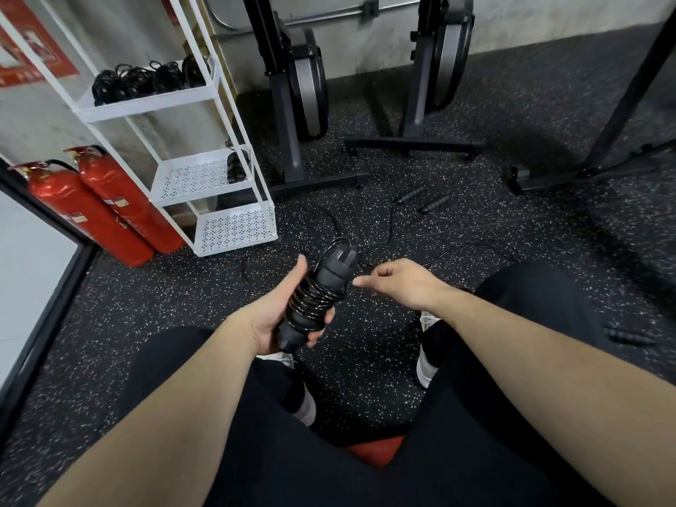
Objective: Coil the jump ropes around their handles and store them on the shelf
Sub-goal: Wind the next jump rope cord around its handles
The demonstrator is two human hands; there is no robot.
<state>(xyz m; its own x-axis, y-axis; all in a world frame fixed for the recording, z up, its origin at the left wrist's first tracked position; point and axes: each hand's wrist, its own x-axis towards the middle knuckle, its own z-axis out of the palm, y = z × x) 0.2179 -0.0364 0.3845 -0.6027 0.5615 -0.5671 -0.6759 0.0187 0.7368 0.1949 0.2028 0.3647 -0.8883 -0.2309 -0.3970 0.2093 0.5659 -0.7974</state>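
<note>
The left hand [283, 316] grips a pair of black jump-rope handles [318, 298] held together, with cable coiled around their middle. Just to their right, the right hand [398, 283] has its fingers curled, pinching the thin loose cable [360, 267]. Beyond, another rope's handles [424, 199] lie on the speckled floor [402, 342]. Farther left stands a white shelf [205, 177], with coiled ropes [146, 80] on its top tier and one bundle [237, 166] on the middle tier.

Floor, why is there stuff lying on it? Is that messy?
Yes. A loose jump rope lies uncoiled on the floor near the shelf, and another handle sits at right. Finished coils belong on the top shelf.
</note>
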